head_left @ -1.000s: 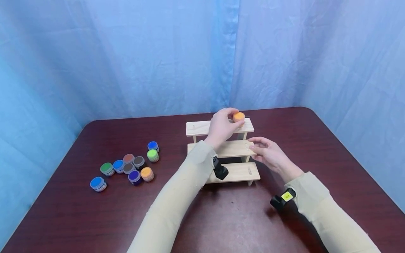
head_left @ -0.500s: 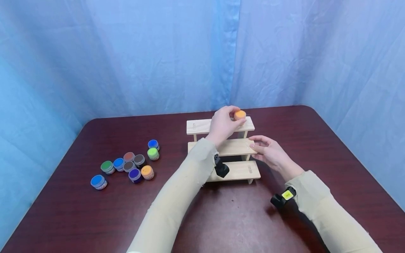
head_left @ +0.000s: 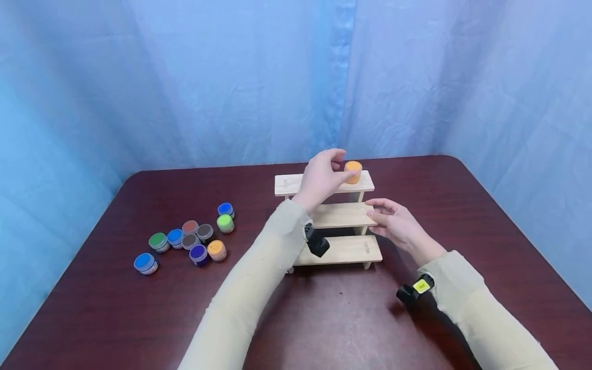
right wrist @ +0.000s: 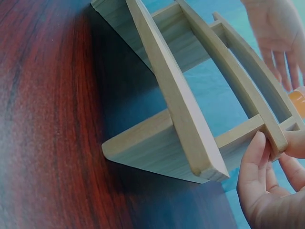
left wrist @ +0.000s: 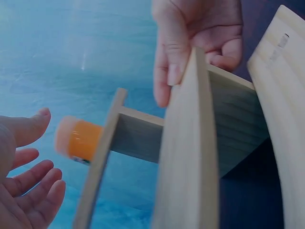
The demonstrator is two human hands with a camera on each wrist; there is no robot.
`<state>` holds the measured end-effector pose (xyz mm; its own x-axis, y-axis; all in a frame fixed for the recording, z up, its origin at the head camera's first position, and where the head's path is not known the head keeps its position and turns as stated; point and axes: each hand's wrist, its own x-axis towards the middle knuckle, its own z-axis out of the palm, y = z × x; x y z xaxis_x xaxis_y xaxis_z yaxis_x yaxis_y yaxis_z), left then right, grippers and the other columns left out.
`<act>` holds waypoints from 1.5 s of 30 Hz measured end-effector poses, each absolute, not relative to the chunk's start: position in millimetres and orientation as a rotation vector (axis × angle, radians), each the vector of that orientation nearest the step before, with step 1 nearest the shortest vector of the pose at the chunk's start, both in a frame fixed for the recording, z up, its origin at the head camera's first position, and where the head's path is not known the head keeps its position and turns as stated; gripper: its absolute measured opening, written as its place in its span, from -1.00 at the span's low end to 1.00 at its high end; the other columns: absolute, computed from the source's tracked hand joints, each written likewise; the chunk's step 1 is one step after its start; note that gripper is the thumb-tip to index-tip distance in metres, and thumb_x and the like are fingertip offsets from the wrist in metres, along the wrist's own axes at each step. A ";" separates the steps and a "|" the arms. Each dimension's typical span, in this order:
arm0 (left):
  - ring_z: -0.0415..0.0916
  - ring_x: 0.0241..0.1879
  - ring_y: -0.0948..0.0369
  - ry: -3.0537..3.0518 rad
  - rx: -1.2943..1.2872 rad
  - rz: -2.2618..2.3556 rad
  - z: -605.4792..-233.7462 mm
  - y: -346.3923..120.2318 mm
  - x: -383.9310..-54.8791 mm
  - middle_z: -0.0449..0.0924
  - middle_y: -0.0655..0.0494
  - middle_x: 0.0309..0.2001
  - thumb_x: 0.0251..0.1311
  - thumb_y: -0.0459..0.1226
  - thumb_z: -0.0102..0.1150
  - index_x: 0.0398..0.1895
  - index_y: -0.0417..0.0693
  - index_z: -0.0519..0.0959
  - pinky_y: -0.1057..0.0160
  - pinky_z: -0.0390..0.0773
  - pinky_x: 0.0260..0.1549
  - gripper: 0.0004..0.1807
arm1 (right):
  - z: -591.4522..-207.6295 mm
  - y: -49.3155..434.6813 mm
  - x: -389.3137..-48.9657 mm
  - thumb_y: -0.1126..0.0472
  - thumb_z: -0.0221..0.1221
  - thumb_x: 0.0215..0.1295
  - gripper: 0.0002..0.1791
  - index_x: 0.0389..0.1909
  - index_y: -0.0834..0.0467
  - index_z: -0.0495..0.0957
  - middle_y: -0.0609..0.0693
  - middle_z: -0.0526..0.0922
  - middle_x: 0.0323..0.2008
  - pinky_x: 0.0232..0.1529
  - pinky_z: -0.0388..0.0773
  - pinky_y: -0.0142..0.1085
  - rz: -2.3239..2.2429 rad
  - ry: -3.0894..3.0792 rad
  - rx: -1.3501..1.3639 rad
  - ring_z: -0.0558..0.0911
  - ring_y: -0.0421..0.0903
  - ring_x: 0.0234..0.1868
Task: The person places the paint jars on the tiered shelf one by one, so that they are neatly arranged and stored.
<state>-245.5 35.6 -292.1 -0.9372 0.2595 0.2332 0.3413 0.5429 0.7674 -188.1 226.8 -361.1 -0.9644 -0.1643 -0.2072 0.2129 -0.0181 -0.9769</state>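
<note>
A three-tier wooden display stand [head_left: 342, 215] stands on the table. On the right part of its top tier sits a small orange jar [head_left: 353, 173]. My left hand [head_left: 319, 179] is beside that jar with its fingers spread; the left wrist view shows a gap between the hand [left wrist: 28, 176] and the jar [left wrist: 85, 138]. With thumb and fingers my right hand [head_left: 396, 225] pinches the right end of the middle tier. In the right wrist view, the thumb and fingers of the right hand [right wrist: 271, 191] lie on either side of that board's end.
Left of the stand, several small jars are grouped on the dark red table [head_left: 115, 318], among them a green jar [head_left: 159, 242], a light green jar [head_left: 225, 223] and another orange jar [head_left: 217, 251]. Blue curtains [head_left: 231, 82] hang behind and at both sides.
My left hand has let go of the orange jar and drawn slightly to the left of it. The jar stays on the top tier; my right hand keeps its grip.
</note>
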 end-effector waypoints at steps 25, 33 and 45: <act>0.52 -0.03 0.19 -2.567 -0.645 -1.143 -274.4 -30.4 -206.1 0.58 0.04 -0.01 0.16 -0.12 0.27 0.13 -0.08 0.52 0.26 0.50 0.04 -0.52 | -360.6 235.1 -188.2 0.28 0.04 0.38 -0.81 -0.06 -0.02 0.43 -0.22 0.54 -0.31 -0.25 0.57 -0.42 -2.012 2.047 0.068 0.57 -0.31 -0.28; 0.54 -0.06 0.14 -2.506 -0.609 -1.138 -286.5 -58.6 -196.2 0.59 -0.01 -0.05 0.15 -0.15 0.28 0.13 -0.11 0.52 0.17 0.52 0.02 -0.53 | -362.2 234.0 -187.3 0.27 0.03 0.39 -0.81 -0.04 -0.01 0.42 -0.22 0.54 -0.31 -0.24 0.56 -0.42 -2.012 2.057 0.058 0.57 -0.32 -0.27; 0.53 -0.06 0.09 -2.443 -0.467 -1.193 -300.5 -108.3 -174.2 0.58 -0.04 -0.06 0.13 -0.22 0.30 0.14 -0.14 0.49 0.13 0.54 0.01 -0.52 | -363.2 234.0 -185.6 0.27 0.06 0.37 -0.82 -0.08 -0.05 0.44 -0.22 0.54 -0.33 -0.23 0.56 -0.40 -2.033 2.044 0.070 0.58 -0.32 -0.29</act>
